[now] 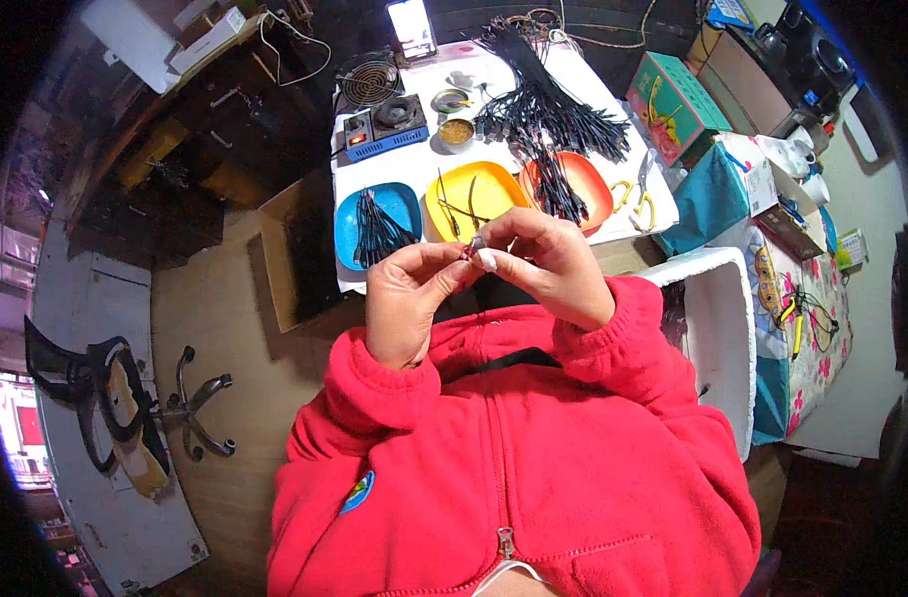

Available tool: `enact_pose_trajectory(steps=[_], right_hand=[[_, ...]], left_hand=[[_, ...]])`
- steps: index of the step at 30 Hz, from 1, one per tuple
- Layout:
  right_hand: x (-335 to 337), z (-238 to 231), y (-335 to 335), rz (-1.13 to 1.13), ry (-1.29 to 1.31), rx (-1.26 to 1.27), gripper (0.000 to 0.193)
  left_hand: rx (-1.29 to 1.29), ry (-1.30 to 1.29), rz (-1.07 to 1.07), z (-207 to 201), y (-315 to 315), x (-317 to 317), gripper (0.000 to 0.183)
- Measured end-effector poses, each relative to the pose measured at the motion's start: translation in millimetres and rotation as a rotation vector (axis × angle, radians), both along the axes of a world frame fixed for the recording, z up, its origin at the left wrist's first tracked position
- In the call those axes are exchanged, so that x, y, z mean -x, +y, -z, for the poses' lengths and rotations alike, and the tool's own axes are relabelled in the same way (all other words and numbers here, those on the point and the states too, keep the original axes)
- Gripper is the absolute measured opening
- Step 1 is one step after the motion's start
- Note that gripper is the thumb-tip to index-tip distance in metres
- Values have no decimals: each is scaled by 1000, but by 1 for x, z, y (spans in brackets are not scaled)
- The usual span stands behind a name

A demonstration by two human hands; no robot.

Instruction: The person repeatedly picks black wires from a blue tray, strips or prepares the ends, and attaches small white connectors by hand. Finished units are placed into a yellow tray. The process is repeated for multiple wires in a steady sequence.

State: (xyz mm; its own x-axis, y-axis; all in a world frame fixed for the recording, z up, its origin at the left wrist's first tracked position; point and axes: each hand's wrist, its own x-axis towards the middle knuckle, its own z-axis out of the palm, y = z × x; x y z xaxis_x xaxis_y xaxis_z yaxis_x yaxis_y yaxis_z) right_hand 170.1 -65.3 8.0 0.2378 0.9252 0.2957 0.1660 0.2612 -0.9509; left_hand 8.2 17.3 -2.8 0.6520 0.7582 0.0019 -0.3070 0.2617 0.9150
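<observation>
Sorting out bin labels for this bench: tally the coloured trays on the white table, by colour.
Blue tray: 1
Yellow tray: 1
Orange-red tray: 1
Total: 3

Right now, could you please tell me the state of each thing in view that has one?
Left hand: pinching a small, unclear piece.
Right hand: pinching at the same piece.
Phone: screen lit.
Blue appliance: red light glowing.
Blue dish: holding black cables.
Yellow dish: holding a few cables.
Orange dish: holding black cables.
Yellow-handled scissors: spread open.
White foam box: open-topped.
</observation>
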Motion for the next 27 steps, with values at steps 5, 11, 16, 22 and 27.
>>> enact_pose_trajectory(steps=[5,11,16,22,27], right_hand=[[5,-7,-4,39,-171,-75,6],[20,5,-8,-140,435,-177,7],[18,10,-6,-198,477,-149,7],[8,5,-13,-17,-242,-188,3],[25,16,-9,-217,684,-60,7]], left_hand=[[55,-21,133,1,-1,4,12],[299,-238,299,9,3,11,12],[367,-226,323,11,1,13,13],[403,-196,425,11,2,14,16],[437,-261,445,9,0,16,16]])
